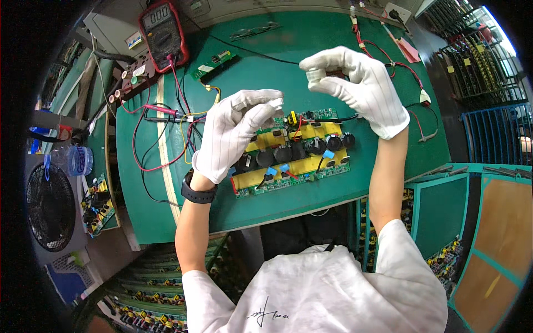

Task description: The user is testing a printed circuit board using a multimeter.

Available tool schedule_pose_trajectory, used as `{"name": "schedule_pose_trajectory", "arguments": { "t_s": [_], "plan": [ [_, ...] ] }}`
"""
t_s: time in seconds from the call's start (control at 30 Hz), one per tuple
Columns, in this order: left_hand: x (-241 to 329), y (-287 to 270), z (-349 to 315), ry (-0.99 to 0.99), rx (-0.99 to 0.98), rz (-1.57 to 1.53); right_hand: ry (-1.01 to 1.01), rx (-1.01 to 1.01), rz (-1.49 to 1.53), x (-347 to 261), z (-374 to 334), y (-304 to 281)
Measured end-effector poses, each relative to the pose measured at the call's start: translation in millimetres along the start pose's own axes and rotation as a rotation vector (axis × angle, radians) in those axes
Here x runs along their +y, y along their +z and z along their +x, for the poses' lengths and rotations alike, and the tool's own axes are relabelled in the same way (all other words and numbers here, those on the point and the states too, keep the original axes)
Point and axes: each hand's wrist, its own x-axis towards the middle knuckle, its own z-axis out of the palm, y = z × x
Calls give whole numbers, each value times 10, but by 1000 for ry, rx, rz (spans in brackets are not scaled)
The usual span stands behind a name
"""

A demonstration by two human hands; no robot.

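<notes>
White-gloved, the right grip [366, 80] pinches a small pale piece [315, 75] over the green table [266, 212]. The left grip [227, 127] has thumb and fingers drawn close; its contents cannot be determined. The circuit board [297, 166] lies on the table, nearer the wearer than the pale piece.

Finely striped white gloves [371, 84], white short-sleeved shirt [322, 294].
Black wristband [197, 192] just behind the grip of the left hand [226, 130]; dark looping script [268, 315] farther back.
</notes>
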Motion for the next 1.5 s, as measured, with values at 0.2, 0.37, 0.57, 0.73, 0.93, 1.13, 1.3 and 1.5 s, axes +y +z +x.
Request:
{"name": "schedule_pose_trajectory", "arguments": {
  "t_s": [0.2, 0.37, 0.57, 0.73, 0.93, 1.13, 1.3, 1.5],
  "plan": [
    [-37, 41, 34, 44, 50, 18, -83, 12, -123, 204, -58, 72],
    [-84, 42, 71, 48, 86, -49, -205, 1, -504, 258, -73, 36],
    [30, 97, 56, -48, 142, 43, -155, 112, -200, 322, -103, 168],
    [63, 100, 28, -157, 108, 104, -365, 71, -452, 223, -79, 116],
    [28, 124, -2, -134, 56, 82, -330, -6, -478, 212, -122, 106],
    [59, 67, 13, -144, 30, 125, -281, -56, -459, 161, -114, 124],
    [43, 34, 25, -139, 11, 121, -245, -57, -455, 194, -153, 114],
    [75, 45, 11, -194, 26, 44, -39, -51, -158, 199, -202, 142]
  ]
}}
